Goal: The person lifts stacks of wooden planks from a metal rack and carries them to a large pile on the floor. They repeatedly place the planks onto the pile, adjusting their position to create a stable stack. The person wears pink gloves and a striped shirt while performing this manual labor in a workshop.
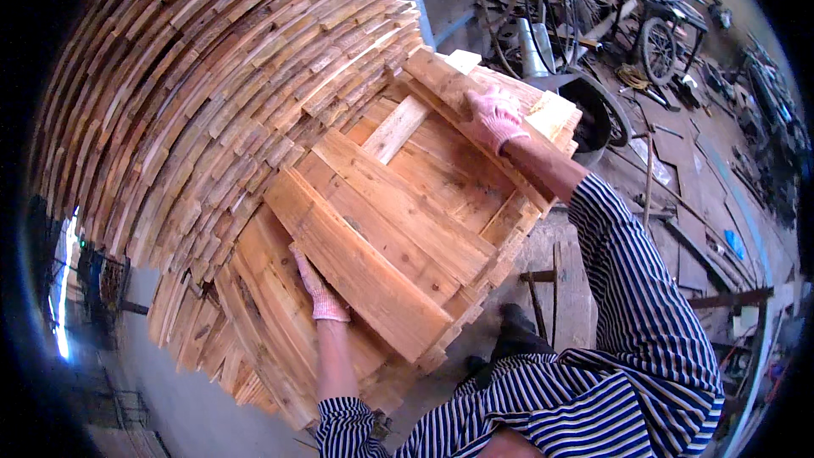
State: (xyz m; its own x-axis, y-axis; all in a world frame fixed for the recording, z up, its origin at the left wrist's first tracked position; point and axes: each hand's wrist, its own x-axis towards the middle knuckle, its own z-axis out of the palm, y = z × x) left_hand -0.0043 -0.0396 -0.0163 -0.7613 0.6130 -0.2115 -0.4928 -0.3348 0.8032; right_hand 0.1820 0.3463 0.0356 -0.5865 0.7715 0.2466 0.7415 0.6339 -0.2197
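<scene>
Noted atop the timber stack (487, 270): wide plank (360, 259), long axis slanting upper left to lower right, immediately right of nearer gloved left hand (322, 295), fingers nearly straight, grip hidden. Farther off: gloved right hand (494, 117), curled closed over outer board (436, 76).

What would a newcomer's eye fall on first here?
Probably the huge stack of wooden boards filling the upper left. Then the gloved left hand at the edge of a wide central plank, and the gloved right hand on another board beyond. Upper right, a spoked wheel stands out.
</scene>
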